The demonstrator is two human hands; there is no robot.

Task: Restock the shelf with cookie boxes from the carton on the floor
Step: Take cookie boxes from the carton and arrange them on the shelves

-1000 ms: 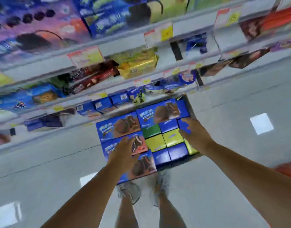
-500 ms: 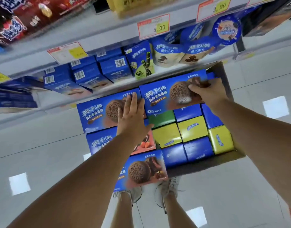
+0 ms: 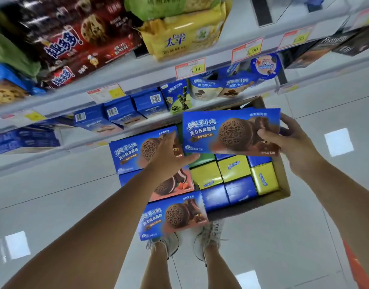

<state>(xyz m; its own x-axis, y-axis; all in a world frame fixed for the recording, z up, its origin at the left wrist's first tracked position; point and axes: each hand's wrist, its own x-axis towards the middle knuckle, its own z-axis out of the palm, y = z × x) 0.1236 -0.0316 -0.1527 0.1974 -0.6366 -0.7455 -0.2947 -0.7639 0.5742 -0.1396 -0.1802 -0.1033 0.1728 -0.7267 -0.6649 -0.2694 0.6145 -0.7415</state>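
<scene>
Blue cardboard fills the middle of the view: the right hand (image 3: 292, 142) grips a flat cookie box (image 3: 231, 132) by its right end, thumb pressed on the printed front and fingers curled round the edge behind. The box is lifted clear above the carton (image 3: 283, 184), face up and slightly tilted, its left end unsupported. The left hand (image 3: 171, 151) lies open, palm down, on a second box (image 3: 133, 151) at the carton's far left corner; its fingers are spread flat and close on nothing, and its fingertips come near the lifted box's lower left corner. 2 more flat boxes lie nearer the feet, beside smaller blue, yellow and green packs. Just beyond the carton, the shelf (image 3: 137, 126) holds a row of upright blue boxes.
</scene>
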